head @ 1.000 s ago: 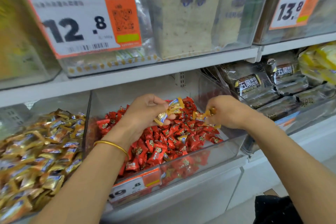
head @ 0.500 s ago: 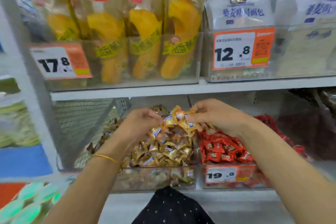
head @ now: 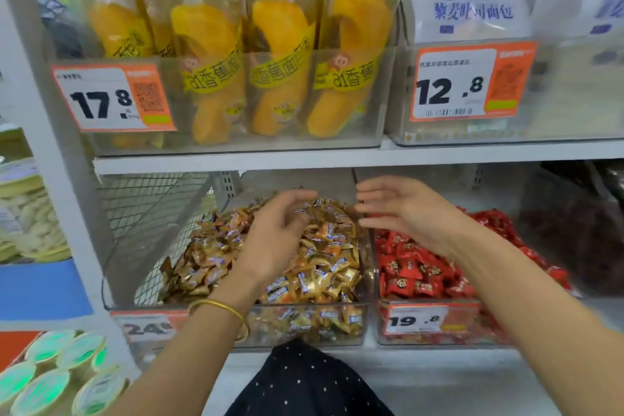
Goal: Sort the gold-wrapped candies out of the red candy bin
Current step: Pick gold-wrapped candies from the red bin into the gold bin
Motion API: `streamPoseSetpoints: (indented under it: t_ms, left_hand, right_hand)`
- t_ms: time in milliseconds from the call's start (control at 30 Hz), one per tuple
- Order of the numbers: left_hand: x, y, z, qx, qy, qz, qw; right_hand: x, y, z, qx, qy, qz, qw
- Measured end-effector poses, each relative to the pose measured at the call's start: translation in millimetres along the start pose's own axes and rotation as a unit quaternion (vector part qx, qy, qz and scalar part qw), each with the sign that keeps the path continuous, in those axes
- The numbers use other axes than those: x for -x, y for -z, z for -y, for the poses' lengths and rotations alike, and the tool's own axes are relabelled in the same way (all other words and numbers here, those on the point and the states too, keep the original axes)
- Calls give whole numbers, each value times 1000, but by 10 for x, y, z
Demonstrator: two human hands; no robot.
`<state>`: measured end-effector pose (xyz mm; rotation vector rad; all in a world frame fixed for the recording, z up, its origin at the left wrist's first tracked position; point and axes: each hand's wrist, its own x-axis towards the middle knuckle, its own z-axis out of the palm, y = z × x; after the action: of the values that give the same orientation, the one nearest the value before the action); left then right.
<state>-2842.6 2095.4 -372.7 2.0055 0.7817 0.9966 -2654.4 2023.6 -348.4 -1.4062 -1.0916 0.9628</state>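
Note:
A clear bin (head: 236,309) heaped with gold-wrapped candies (head: 324,267) sits on the lower shelf. To its right stands the red candy bin (head: 435,338), filled with red-wrapped candies (head: 412,270). My left hand (head: 277,233) hovers over the gold heap with relaxed fingers and holds nothing. My right hand (head: 405,209) is above the divide between the two bins, fingers straight and spread, empty. I see no gold wrapper among the visible red candies.
Price tags read 24.8 (head: 148,328) and 19.8 (head: 415,319). The upper shelf (head: 337,155) holds bins of banana bread packs (head: 283,54) and white bread bags (head: 472,10). A wire mesh panel (head: 148,213) closes the left side. Green-lidded cups (head: 50,378) sit at lower left.
Both hands held gold candies over the red bin, carried them left over the gold bin, and have now let them go. My view shifted left with them.

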Motion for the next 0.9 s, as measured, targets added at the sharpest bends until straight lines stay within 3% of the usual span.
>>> streamPoseSetpoints:
  t_ms: [100,233,333,400,533,567,733,900]
  left_hand:
    - [-75,-470,-222,-15,-76,57,995]
    - [-229,-1246,-484,-71,-174,169,967]
    - [-377,-1719,-568,-144,-208,234,939]
    - [-486,-1951,-564,-203,-206,282,915]
    - [-633,-2185,-403,-337,-167,386,842]
    - [-647,-2200,-355,-361,-144,410,825]
    - [-727,-2192,-201,-375,-90,444,809]
    - [-765,-2137,-215,-349,-100,416,834]
  right_hand:
    - [228,479,-59,-6,12,-59,998]
    - [406,1226,-287,65,-37,-138,988]
    - [465,1626,-492,190,-90,-112,971]
    - [413,1737,-629,302,-125,-71,942]
    - [206,1721,-848,523,-147,28,839]
    - [169,1711,-895,541,-148,38,827]
    - [154,1817,-947,526,-131,11,840]
    - [329,2073,-844,396,-132,-70,906]
